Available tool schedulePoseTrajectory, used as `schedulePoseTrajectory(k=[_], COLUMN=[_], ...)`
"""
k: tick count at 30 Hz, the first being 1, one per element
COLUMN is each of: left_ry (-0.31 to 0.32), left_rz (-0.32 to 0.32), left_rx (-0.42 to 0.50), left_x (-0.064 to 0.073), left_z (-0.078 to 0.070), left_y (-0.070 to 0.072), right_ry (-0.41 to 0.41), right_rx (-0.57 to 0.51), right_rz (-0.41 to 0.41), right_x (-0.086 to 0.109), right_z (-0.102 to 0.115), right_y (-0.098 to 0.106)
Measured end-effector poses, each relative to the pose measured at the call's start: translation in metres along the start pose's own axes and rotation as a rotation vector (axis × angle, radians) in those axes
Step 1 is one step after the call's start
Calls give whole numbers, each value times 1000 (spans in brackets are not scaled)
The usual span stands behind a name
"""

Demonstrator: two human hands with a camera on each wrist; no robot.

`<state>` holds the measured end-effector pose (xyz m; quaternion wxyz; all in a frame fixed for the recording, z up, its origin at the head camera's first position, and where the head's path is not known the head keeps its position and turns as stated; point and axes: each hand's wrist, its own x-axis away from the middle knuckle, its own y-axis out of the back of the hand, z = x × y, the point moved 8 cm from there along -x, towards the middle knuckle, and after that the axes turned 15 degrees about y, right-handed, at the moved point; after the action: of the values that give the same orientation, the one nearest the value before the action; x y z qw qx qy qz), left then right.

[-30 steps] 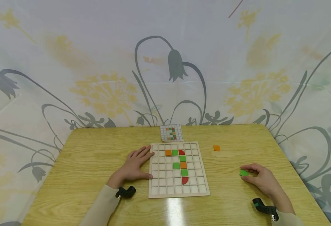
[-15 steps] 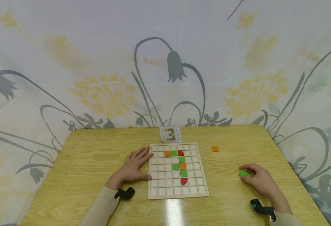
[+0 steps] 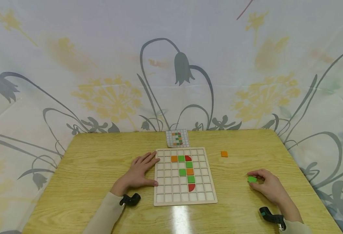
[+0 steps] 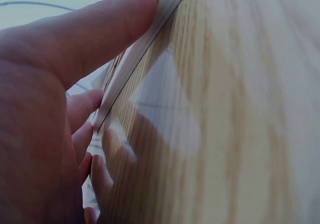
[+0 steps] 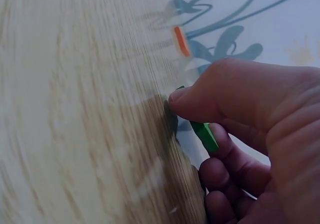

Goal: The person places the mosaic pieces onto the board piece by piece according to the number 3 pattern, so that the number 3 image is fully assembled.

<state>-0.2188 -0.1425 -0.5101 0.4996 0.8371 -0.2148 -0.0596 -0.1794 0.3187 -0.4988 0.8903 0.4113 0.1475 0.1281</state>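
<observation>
Near the right side of the table, my right hand [image 3: 270,187] pinches a green square tile [image 3: 251,179] between thumb and fingers. The right wrist view shows the edge of that green tile [image 5: 206,137], partly covered by the thumb. My left hand [image 3: 137,172] rests with spread fingers against the left edge of a wooden grid board [image 3: 186,203]. Its thumb [image 4: 115,29] touches the board's side in the left wrist view. On the board lie several green and orange squares, plus two red rounded tiles [image 3: 188,158], in a curved pattern.
Behind the board lies a printed card [image 3: 170,141] with a coloured grid pattern. A loose orange square tile [image 3: 224,154] is on the wooden table [image 3: 101,146], right of the board. A flower-printed cloth [image 3: 107,65] hangs along the table's back edge.
The whole head view shifts slightly. My right hand stays nearly in place with the green tile between its fingers, and the left hand keeps its place at the board.
</observation>
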Motion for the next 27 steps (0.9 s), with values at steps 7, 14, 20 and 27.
schedulePoseTrajectory(k=[7, 14, 20, 27], left_ry=[0, 4, 15, 10], left_rz=[4, 6, 8, 3], left_rx=[0, 8, 9, 0], left_x=[0, 0, 0, 0], left_z=[1, 1, 2, 0], left_y=[-1, -1, -1, 0], right_ry=[10, 36, 73, 76], right_rx=[22, 25, 58, 41], right_rz=[-18, -44, -79, -65], right_x=[-2, -3, -6, -10], right_z=[2, 8, 14, 22], right_y=[0, 1, 1, -3])
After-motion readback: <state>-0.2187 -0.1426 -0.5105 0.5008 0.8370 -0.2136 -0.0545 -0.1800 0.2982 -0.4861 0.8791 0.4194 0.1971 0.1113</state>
